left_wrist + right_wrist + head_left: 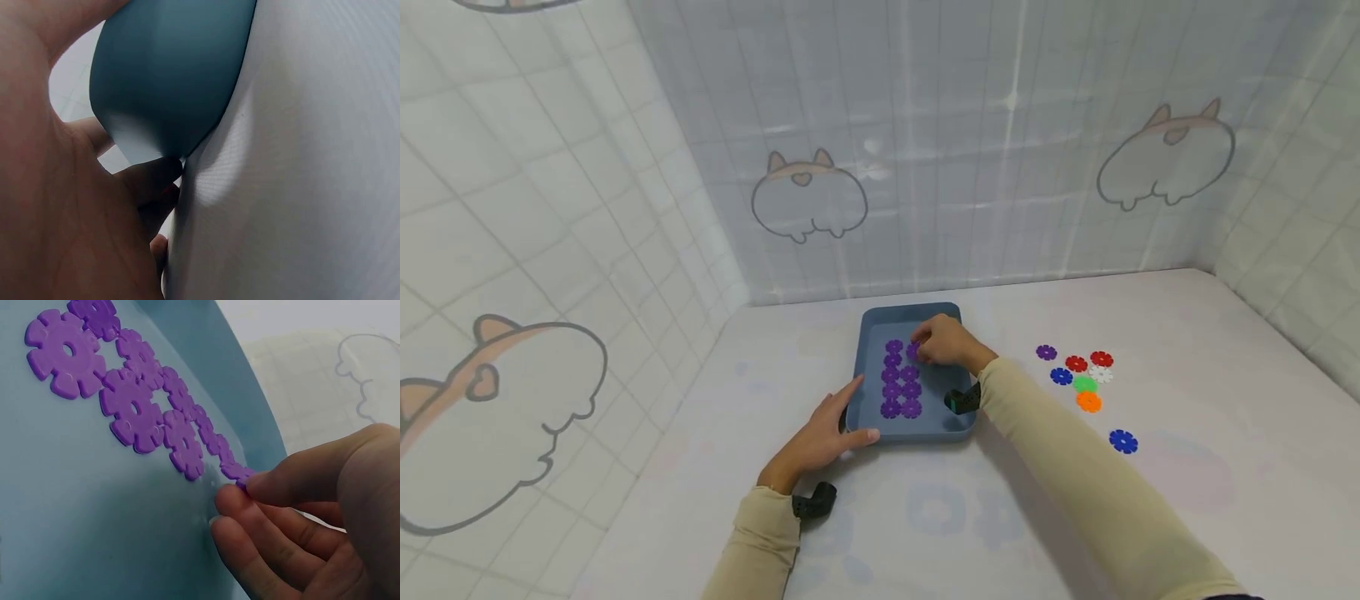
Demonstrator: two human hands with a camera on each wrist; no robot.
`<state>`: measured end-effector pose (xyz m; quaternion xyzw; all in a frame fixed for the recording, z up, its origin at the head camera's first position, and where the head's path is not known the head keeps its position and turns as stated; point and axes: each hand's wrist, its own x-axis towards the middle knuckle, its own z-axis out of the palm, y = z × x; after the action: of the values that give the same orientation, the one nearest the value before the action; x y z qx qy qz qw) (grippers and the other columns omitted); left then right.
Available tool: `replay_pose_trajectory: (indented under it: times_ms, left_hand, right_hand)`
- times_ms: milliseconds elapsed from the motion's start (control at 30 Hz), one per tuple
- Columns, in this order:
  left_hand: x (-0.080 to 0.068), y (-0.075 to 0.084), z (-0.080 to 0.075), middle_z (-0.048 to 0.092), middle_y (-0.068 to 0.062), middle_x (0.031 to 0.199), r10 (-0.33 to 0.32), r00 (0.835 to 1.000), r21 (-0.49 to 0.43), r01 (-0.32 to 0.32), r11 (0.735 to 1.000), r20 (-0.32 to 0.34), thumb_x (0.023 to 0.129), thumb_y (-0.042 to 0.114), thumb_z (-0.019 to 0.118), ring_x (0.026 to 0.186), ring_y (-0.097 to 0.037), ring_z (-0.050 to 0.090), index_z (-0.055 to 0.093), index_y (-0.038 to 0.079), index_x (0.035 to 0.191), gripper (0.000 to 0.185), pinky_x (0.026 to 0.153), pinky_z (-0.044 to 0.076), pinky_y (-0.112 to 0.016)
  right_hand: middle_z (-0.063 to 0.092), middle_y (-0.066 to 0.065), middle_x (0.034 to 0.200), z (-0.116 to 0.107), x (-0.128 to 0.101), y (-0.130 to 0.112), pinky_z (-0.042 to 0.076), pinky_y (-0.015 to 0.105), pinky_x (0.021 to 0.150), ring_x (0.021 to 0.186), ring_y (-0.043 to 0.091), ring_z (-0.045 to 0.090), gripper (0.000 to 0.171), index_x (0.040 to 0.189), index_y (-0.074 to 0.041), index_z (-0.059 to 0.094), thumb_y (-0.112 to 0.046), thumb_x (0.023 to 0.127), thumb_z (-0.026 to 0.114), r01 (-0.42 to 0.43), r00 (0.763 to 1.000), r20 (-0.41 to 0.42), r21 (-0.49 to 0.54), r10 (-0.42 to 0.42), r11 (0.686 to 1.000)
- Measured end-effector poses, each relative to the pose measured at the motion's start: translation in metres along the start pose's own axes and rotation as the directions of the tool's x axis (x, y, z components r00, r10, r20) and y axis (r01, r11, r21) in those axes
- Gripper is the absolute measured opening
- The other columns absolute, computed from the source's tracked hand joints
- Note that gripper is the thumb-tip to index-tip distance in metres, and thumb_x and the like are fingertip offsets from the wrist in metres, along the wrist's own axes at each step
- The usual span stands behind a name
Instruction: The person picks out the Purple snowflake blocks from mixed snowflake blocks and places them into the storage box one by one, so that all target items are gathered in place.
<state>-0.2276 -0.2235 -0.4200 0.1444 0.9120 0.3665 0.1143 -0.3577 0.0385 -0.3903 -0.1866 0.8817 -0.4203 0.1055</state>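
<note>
Right hand (312, 519) fills the wrist view, thumb and fingertips (228, 500) pinching a purple snowflake disc (240, 472), mostly hidden under my fingers at the far end of the purple rows (901, 379) in the blue tray (951, 421). Left hand (823, 433) lies fingers straight against the tray's near-left corner; its wrist view shows only palm and tray wall. Loose coloured discs (1084, 375) sit well apart to the right on the table (1187, 333).

Bare bench (1187, 350) lies open right of the tray (958, 429); loose discs (1084, 375) clutter its middle, walls (925, 167) close the back.
</note>
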Motion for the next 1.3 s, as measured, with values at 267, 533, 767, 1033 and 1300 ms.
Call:
replay_pose_trajectory:
  times_ms: [267,533,767,1033,1300]
  left_hand:
    - [-0.003,0.002,0.001,0.018,-0.007,0.166,0.003,1.0,-0.011,-0.003,1.0,-0.003,0.09,0.055,0.068,0.151,-0.042,0.003,0.015,0.028,0.163,0.094,0.117,0.008,-0.064]
    - [-0.001,0.001,-0.001,0.016,-0.007,0.166,0.002,1.0,0.0,-0.002,1.0,-0.006,0.091,0.055,0.067,0.151,-0.042,0.002,0.013,0.026,0.163,0.095,0.117,0.008,-0.064]
    - [-0.001,0.001,-0.001,0.016,-0.007,0.166,0.001,1.0,-0.007,-0.001,1.0,-0.001,0.09,0.056,0.068,0.151,-0.042,0.002,0.014,0.027,0.163,0.095,0.117,0.008,-0.064]
    - [-0.001,0.002,0.0,0.017,-0.007,0.166,0.01,1.0,-0.007,-0.01,1.0,-0.002,0.09,0.056,0.067,0.151,-0.042,0.003,0.014,0.025,0.163,0.096,0.117,0.008,-0.064]
    - [0.0,0.001,0.0,0.017,-0.007,0.166,0.013,1.0,-0.001,-0.013,1.0,-0.003,0.09,0.057,0.067,0.151,-0.042,0.003,0.014,0.026,0.163,0.096,0.117,0.008,-0.064]
  right_hand:
    - [0.073,0.01,0.102,0.007,-0.003,-0.001,0.057,0.031,0.065,0.074,0.018,0.067,0.038,0.123,0.002,0.07,0.0,0.086,0.066,-0.007,0.999,-0.037,-0.056,0.005,0.998]
    - [0.073,0.01,0.107,0.009,0.001,-0.002,0.056,0.036,0.08,0.093,0.021,0.066,0.034,0.12,-0.001,0.071,-0.005,0.087,0.069,0.017,0.998,-0.056,-0.151,-0.026,0.988]
    - [0.072,0.011,0.113,0.01,0.002,0.0,0.054,0.039,0.088,0.103,0.025,0.066,0.031,0.119,-0.002,0.072,-0.004,0.089,0.068,0.031,0.999,-0.035,-0.193,-0.039,0.981]
    - [0.072,0.013,0.111,0.011,0.001,-0.003,0.055,0.039,0.087,0.104,0.026,0.066,0.031,0.118,-0.001,0.073,-0.001,0.088,0.066,0.036,0.999,-0.027,-0.194,-0.042,0.98]
    - [0.071,0.015,0.113,0.011,0.0,-0.003,0.055,0.04,0.089,0.106,0.028,0.066,0.032,0.12,0.001,0.072,0.0,0.089,0.063,0.047,0.999,-0.009,-0.189,-0.049,0.981]
